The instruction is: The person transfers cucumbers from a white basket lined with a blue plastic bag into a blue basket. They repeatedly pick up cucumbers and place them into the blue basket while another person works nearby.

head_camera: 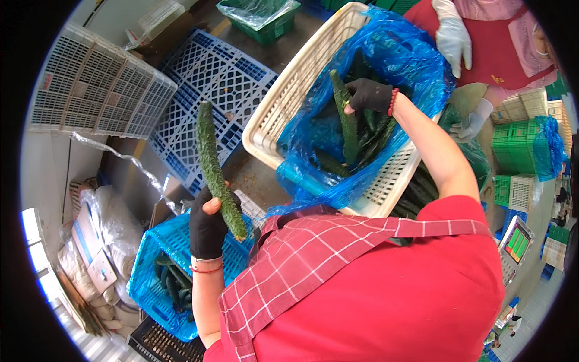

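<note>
My left hand (209, 221), in a black fingerless glove, grips a long bumpy cucumber (211, 158) near its lower end. It holds the cucumber upright, to the left of my checked apron. My right hand (368, 96), gloved the same way, has a second cucumber (346, 122) between thumb and fingers. This one is over a cream plastic crate (264, 122) lined with a blue plastic bag (307, 181). More cucumbers (371, 135) lie inside the bag, partly hidden by my right hand and the folds of film.
At lower left a blue basket (156, 244) holds smaller-looking cucumbers. A blue plastic pallet (217, 81) and a grey crate (99, 86) lie beyond. Across the cream crate stands a person in a red apron (491, 45) and white gloves. A scale display (516, 244) is at right.
</note>
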Demonstrator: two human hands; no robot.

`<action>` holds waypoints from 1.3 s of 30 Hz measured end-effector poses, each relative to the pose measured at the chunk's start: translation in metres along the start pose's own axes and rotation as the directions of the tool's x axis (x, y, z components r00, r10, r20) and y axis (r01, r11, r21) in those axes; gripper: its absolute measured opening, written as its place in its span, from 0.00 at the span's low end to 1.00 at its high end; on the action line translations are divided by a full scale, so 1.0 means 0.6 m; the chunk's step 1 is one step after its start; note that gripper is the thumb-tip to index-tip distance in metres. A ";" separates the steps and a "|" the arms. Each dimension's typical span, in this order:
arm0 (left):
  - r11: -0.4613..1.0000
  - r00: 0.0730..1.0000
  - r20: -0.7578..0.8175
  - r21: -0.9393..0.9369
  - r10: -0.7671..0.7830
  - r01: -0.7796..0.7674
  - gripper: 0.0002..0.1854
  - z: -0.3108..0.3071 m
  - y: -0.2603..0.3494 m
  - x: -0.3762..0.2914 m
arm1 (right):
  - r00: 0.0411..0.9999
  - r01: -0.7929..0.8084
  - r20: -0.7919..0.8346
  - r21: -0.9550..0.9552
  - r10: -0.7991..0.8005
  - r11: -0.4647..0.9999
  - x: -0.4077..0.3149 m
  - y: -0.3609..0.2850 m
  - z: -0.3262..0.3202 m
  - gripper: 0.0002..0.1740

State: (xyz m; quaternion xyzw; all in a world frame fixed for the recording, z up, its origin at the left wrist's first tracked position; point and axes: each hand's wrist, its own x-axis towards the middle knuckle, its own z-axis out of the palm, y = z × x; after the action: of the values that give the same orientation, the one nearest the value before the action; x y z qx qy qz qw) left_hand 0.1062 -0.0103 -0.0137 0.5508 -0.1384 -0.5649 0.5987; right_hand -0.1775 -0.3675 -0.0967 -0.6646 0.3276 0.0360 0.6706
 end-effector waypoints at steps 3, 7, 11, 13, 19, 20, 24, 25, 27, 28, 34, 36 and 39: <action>0.999 0.997 0.077 -0.043 -0.027 0.030 0.28 0.003 -0.001 0.020 | 0.990 0.142 -0.058 0.276 -0.131 0.951 -0.039 -0.029 -0.008 0.24; 0.991 0.979 0.189 -0.098 -0.073 0.092 0.28 0.018 0.005 0.058 | 0.970 0.242 -0.110 0.435 -0.216 0.867 -0.038 -0.066 0.028 0.28; 0.996 0.956 0.289 -0.059 -0.051 0.071 0.33 0.053 0.005 0.075 | 0.955 0.242 0.011 0.545 -0.296 0.803 -0.017 -0.121 0.084 0.34; 0.997 0.938 0.346 -0.069 -0.016 0.043 0.37 0.063 0.008 0.071 | 0.955 0.194 0.071 0.587 -0.289 0.786 0.002 -0.151 0.140 0.35; 0.965 0.924 0.375 -0.262 0.079 0.024 0.45 0.001 0.016 -0.020 | 0.883 0.223 0.209 0.601 -0.420 0.767 0.062 -0.226 0.327 0.26; 0.969 0.940 0.322 -0.244 0.116 -0.036 0.45 -0.017 0.015 -0.039 | 0.883 0.205 0.248 0.558 -0.397 0.804 0.069 -0.238 0.358 0.26; 0.956 0.962 0.095 -0.168 0.257 -0.239 0.42 -0.095 0.003 -0.153 | 0.896 0.138 0.331 0.427 -0.296 0.894 0.054 -0.294 0.487 0.26; 0.967 0.974 -0.009 -0.111 0.228 -0.228 0.41 -0.124 -0.002 -0.185 | 0.920 0.112 0.319 0.339 -0.226 0.934 0.057 -0.311 0.525 0.26; 0.967 0.969 -0.043 -0.071 0.242 -0.244 0.39 -0.184 -0.012 -0.262 | 0.873 0.256 0.316 0.348 -0.370 0.902 0.045 -0.334 0.593 0.21; 0.965 0.972 -0.029 -0.116 0.235 -0.237 0.39 -0.215 -0.018 -0.302 | 0.924 0.321 0.150 0.192 -0.351 0.927 0.047 -0.341 0.631 0.17; 0.943 0.916 -0.226 0.084 0.333 -0.322 0.39 -0.433 -0.052 -0.520 | 0.926 0.365 0.095 0.008 -0.364 0.931 0.037 -0.312 0.746 0.10; 0.916 0.879 -0.313 0.298 0.361 -0.270 0.36 -0.529 -0.061 -0.572 | 0.959 0.277 0.075 -0.030 -0.274 0.960 0.048 -0.281 0.766 0.09; 0.843 0.791 -0.508 0.538 0.342 -0.019 0.32 -0.652 -0.080 -0.617 | 0.969 0.246 0.044 -0.083 -0.243 0.966 0.056 -0.234 0.785 0.09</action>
State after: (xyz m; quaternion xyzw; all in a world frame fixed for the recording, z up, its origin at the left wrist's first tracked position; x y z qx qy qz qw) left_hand 0.2695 0.5049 -0.0229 0.8180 -0.1443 -0.2484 0.4984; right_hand 0.1011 0.0343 -0.0372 -0.7280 0.2300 -0.0213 0.6455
